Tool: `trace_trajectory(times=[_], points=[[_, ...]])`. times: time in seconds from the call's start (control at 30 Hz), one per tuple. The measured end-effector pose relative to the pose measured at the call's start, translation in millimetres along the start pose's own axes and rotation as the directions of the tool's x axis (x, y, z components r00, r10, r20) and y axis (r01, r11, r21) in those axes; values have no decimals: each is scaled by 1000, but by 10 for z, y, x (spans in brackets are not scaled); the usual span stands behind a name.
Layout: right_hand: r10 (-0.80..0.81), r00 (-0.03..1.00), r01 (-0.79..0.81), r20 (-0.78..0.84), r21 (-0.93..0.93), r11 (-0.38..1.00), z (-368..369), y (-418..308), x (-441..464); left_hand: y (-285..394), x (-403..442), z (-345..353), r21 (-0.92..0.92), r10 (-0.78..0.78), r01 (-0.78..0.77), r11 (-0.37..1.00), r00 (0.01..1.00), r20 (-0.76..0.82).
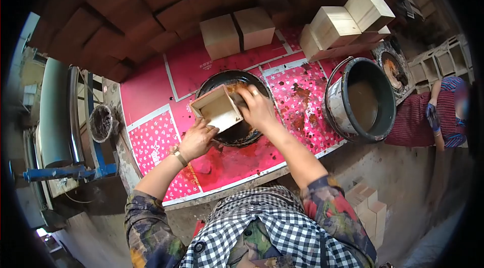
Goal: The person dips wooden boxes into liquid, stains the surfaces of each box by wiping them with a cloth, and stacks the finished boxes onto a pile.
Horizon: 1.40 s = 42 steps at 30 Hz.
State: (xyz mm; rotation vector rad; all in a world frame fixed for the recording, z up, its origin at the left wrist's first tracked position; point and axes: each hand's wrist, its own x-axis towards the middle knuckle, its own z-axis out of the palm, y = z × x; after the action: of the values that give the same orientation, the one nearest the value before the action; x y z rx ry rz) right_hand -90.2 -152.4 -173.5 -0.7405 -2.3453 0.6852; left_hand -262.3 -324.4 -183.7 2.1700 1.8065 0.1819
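A small open wooden box (218, 109) is tilted over a round black pan (237, 142) on the pink covered table. My left hand (199, 138) has its fingers on the box's near left edge. At the box's right side is my right hand (256, 108), its fingers curled round something dark that I cannot make out. Brown, wet-looking stuff shows in the pan behind the box. Dark red stains mark the pink sheet (302, 101) to the right of the pan.
Two pale wooden blocks (220, 37) stand behind the pan, with more stacked boxes (335, 27) at the back right. A bucket of brown liquid (364, 104) stands at the right edge. Reddish-brown boxes (164, 0) line the back. Another person (421, 116) is at the far right.
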Motion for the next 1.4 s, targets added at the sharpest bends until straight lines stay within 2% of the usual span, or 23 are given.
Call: trace_trajectory(times=[0.03,0.13,0.2,0.3,0.4,0.43,0.53,0.57,0.6,0.67,0.7,0.73,0.8,0.87,0.9,1.0,1.07,1.13,1.2,1.23,1.33,1.37,1.4], points=[[-17,999,18,44,-28,999,119,19,217,-14,1,149,-41,17,-22,999,995,-101],[8,981,15,193,-120,993,502,82,653,4,41,222,-140,-68,54,989,993,-99],[24,983,-9,181,-85,996,581,93,603,-28,26,280,-123,-75,49,991,973,-216],[-4,979,20,203,-78,997,541,127,166,-23,29,339,-174,-93,43,984,952,-293],[116,984,-116,135,-12,993,212,-60,-549,37,52,318,-123,-47,13,992,959,-281],[220,957,-222,188,-10,975,164,-152,-687,61,70,342,-128,-65,29,991,953,-294],[90,925,-131,368,89,987,175,-379,-910,142,93,394,-129,-87,51,990,951,-297],[81,937,-141,341,155,978,194,-406,-930,190,136,321,-120,-167,157,980,983,-78],[71,946,-146,317,220,965,205,-399,-928,176,185,245,-154,-92,78,985,992,-86],[148,983,-176,112,323,930,96,-291,-816,145,216,98,-237,41,-62,970,995,-93],[178,982,-186,56,304,934,28,-175,-744,108,224,-150,-233,38,-22,972,997,65],[205,979,-195,-3,285,938,-27,-52,-664,-53,236,-210,-203,90,-68,977,991,100],[171,983,-165,-66,86,983,-72,148,-483,-334,252,-422,54,117,-125,991,985,130],[117,992,-117,35,-11,993,-37,179,-270,-668,282,-411,255,230,-286,924,947,225],[126,979,-111,159,-100,989,-34,123,-177,-731,280,-398,174,286,-309,935,948,142],[122,984,-109,129,-106,988,157,150,-276,-727,321,-315,227,200,-253,940,952,233],[216,976,-211,38,-99,972,158,38,-503,-625,213,-78,237,211,-229,944,972,99],[295,947,-282,128,-109,953,162,-224,-714,-360,115,70,170,133,-129,977,991,-8],[232,955,-224,186,-64,972,262,-493,-934,-108,64,190,143,50,-28,989,987,-154],[187,980,-187,66,-5,982,285,-566,-1015,5,47,232,125,6,24,992,973,-230],[273,955,-282,116,65,957,138,-402,-1017,317,-75,317,94,-109,153,984,925,-363],[235,971,-239,44,126,963,80,-284,-959,409,-127,273,137,-167,203,969,957,-236],[253,967,-254,23,114,960,33,-153,-891,436,-141,149,126,-133,154,980,977,-165]])
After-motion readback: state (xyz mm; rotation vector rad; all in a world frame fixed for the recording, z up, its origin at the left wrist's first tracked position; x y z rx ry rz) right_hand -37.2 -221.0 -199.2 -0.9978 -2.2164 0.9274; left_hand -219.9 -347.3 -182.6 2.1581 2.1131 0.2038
